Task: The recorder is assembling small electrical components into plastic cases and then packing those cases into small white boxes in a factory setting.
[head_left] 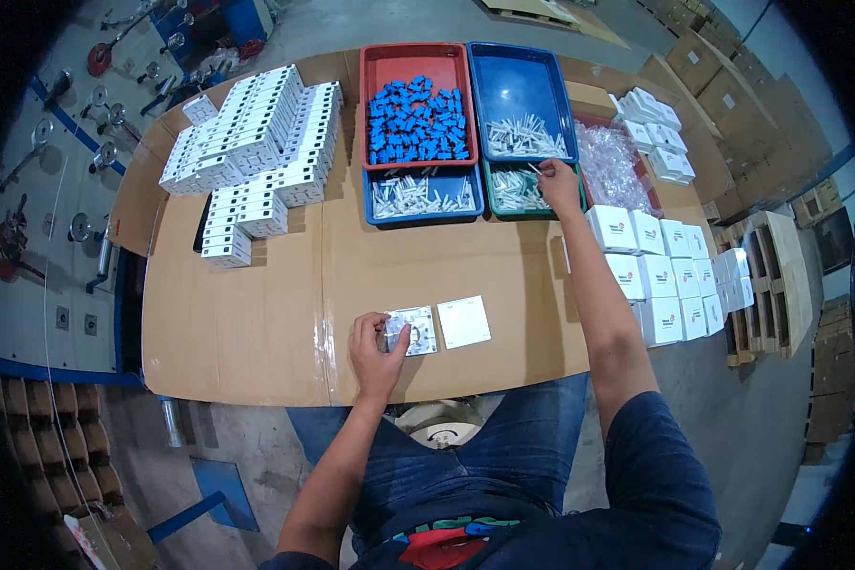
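Note:
On the cardboard-covered table, my left hand (375, 353) grips the left side of a square white piece with grey shapes on its face (416, 331); whether it is an open box or a printed sheet I cannot tell. Just right of it lies a flat white square (465, 322), apart from my fingers. My right hand (558, 185) reaches to the far side, above the green tray (527, 214) of small white parts (515, 190). Its fingertips are pinched on a thin white stick-like part (536, 169).
A red tray (366, 95) holds blue parts; two blue trays (513, 81) hold white parts. White boxes stand in rows at far left (256, 142) and right (651, 275). Clear plastic bags (617, 166) lie beside the trays. A wooden pallet (779, 285) stands on the right.

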